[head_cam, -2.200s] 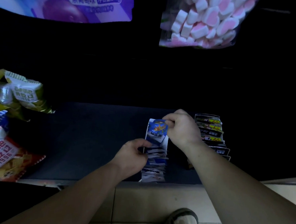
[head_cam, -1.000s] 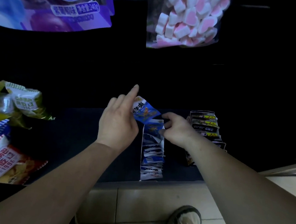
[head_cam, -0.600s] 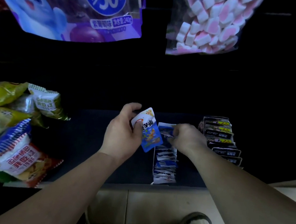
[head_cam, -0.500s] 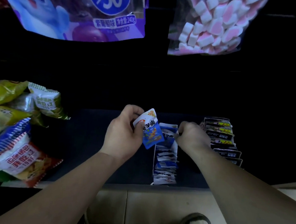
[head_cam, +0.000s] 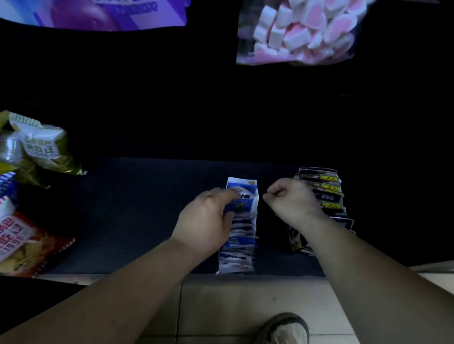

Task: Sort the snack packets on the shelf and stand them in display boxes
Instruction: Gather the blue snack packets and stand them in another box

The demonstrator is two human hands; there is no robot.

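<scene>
Just the head view to go on, and it's pretty dim down there. The left hand (head_cam: 204,223) has its grip closed on a blue packet (head_cam: 241,196), pinching it at the far end of the blue row (head_cam: 239,241). That row stands on edge in what looks like its display box (head_cam: 234,269) on the shelf (head_cam: 138,206). The right hand (head_cam: 292,201) is balled up just beside that packet, grip closed on nothing as far as I can see. Right of it, the black-and-yellow packets (head_cam: 323,193) stand in a second box (head_cam: 296,240), looking full and tidy.

Progress-wise, I'd say two boxes are basically filled, and this blue one is going in at the back of its row. What's left looks like the loose pile of bags (head_cam: 20,185) at the left end of the shelf, lying every which way and unboxed. No spare box for them in sight. Call it roughly halfway, maybe.
</scene>
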